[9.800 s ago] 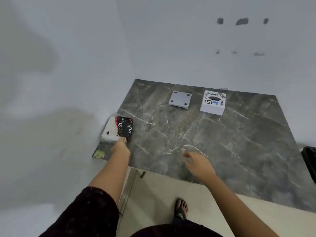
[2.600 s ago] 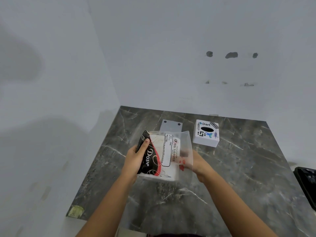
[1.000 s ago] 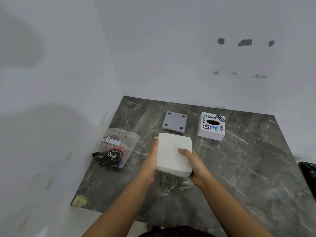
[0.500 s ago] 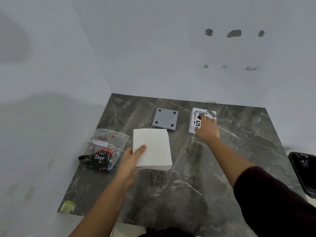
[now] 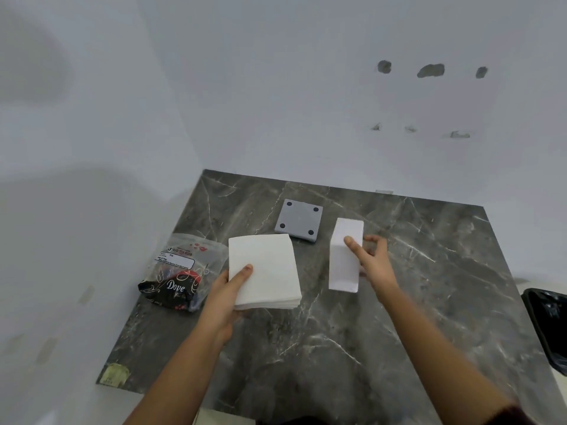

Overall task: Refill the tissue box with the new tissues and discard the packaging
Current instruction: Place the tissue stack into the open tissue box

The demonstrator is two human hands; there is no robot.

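Observation:
My left hand (image 5: 228,291) grips a square stack of white tissues (image 5: 264,271) by its near left corner, held just above the dark marble counter (image 5: 337,332). My right hand (image 5: 372,262) holds the white tissue box (image 5: 345,256), tipped so a plain white side faces me, thumb on the front and fingers behind. The box's grey base plate (image 5: 299,219) with black corner feet lies flat behind the stack. The emptied clear and black packaging (image 5: 181,271) lies crumpled to the left of the tissues.
A black bin with a liner (image 5: 549,326) sits beyond the counter's right edge. White walls close in the counter at the back and left. A yellowish sticker (image 5: 115,373) marks the near left corner.
My right hand has lifted the tissue box from its spot, brought it nearer and tipped it over. The left hand still holds the tissue stack in about the same place.

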